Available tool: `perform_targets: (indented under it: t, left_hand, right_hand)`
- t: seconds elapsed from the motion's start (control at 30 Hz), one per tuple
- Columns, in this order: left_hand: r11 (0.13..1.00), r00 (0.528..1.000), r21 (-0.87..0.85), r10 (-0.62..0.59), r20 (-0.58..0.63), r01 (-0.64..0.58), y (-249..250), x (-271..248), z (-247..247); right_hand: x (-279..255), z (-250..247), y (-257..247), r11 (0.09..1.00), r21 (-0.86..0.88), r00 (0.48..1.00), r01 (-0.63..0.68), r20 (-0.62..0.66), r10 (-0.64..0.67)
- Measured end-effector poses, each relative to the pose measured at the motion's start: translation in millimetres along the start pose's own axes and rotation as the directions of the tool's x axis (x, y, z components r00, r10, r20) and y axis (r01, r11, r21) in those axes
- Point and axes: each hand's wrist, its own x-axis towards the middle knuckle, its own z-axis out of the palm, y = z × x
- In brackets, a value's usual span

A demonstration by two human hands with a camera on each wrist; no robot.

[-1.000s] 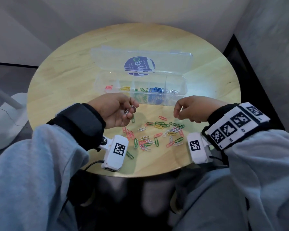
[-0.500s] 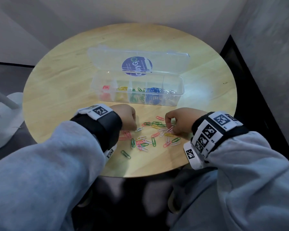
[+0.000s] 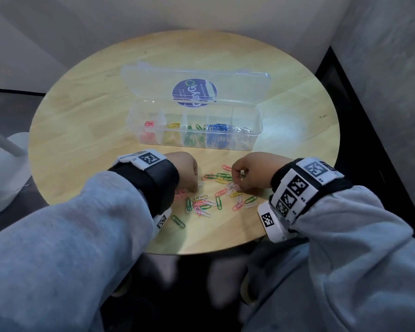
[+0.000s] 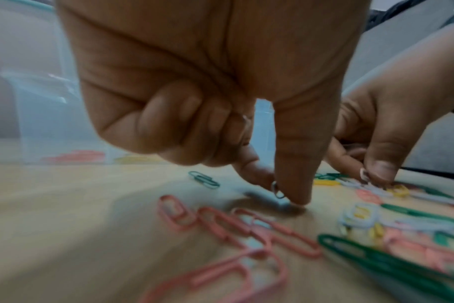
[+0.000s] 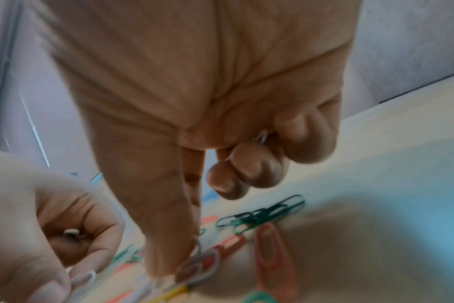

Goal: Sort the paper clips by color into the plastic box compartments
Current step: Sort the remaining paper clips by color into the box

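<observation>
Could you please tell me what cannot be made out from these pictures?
- Head view: the left hand hides its own fingertips and any clip under them.
- Left wrist view: motion blur smears the clip at the thumb tip.
- Right wrist view: only a glint of a clip shows inside the right hand's curled fingers; the count is unreadable.

Your paper clips (image 3: 211, 200) lie loose on the table in pink, green, yellow and white, just in front of the clear plastic box (image 3: 194, 137). It lies open, lid flat behind, with pink, yellow, green, blue and silver clips in separate compartments, left to right.
</observation>
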Motion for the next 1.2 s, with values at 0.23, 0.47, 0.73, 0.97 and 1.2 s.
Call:
perform_targets:
  t: [0.23, 0.47, 0.73, 0.97, 1.2]
  left_hand:
    - [0.797, 0.985, -0.593, -0.019, 0.173, 0.119, -11.5, -2.7, -8.8]
    - [0.343, 0.979, -0.931, 0.106, 0.171, 0.126, -20.6, -8.6, -19.8]
    - [0.297, 0.981, -0.949, 0.127, 0.147, 0.104, -21.6, -14.2, -23.4]
    - [0.355, 0.981, -0.925, 0.088, 0.174, 0.132, -22.0, -13.2, -22.3]
    - [0.356, 0.978, -0.926, 0.113, 0.175, 0.124, -20.8, -13.2, -22.4]
  right_hand:
    - [-7.0, -11.5, 7.0, 0.967, 0.250, 0.999, -0.040, -0.024, 0.047]
    - [-9.5, -17.0, 8.7, 0.731, 0.680, 0.998, -0.064, 0.026, 0.064]
    - [-8.2, -14.9, 7.6, 0.772, 0.631, 0.997, -0.073, 0.022, 0.077]
    - [-11.8, -12.5, 1.4, 0.945, 0.321, 0.991, -0.067, 0.130, 0.026]
    - [-8.5, -6.7, -1.1, 0.984, 0.180, 1.000, -0.005, 0.030, 0.000]
